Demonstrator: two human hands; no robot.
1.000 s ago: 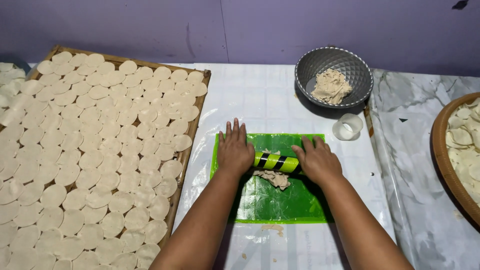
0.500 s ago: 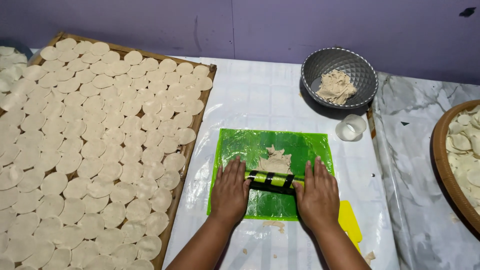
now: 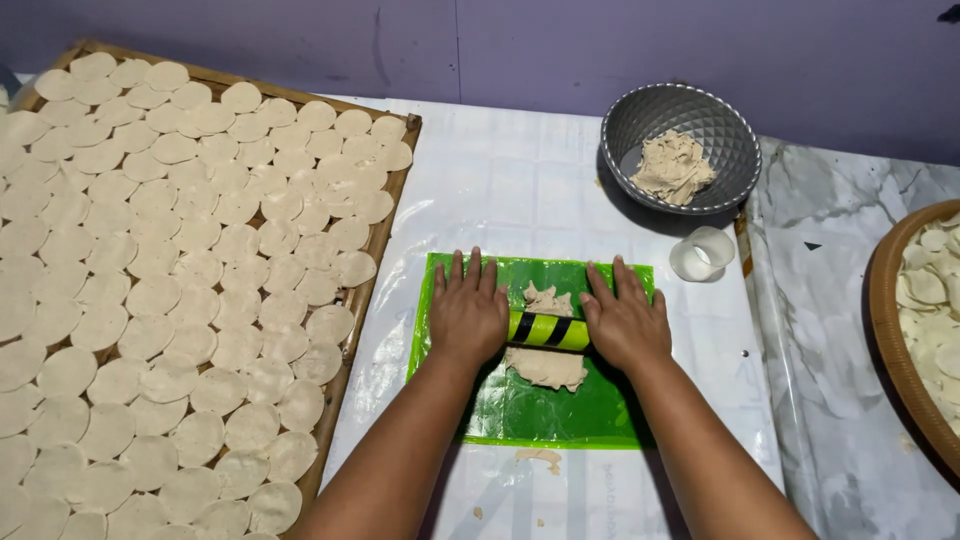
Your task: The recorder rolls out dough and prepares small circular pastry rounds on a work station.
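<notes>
A green plastic sheet lies on the white table cover. On it sits a flattened piece of beige dough. A yellow roller with black stripes lies across the dough. My left hand presses flat on the roller's left end and my right hand on its right end, fingers stretched forward. Dough shows both beyond and before the roller.
A large woven tray at the left holds several rows of thin round dough discs. A grey faceted bowl with a lump of dough stands at the back right. A small clear cup is beside it. Another round tray with discs is at the far right.
My hands rolled the roller toward me over the dough, then pushed it away again; it now sits mid-sheet with dough on both sides.
</notes>
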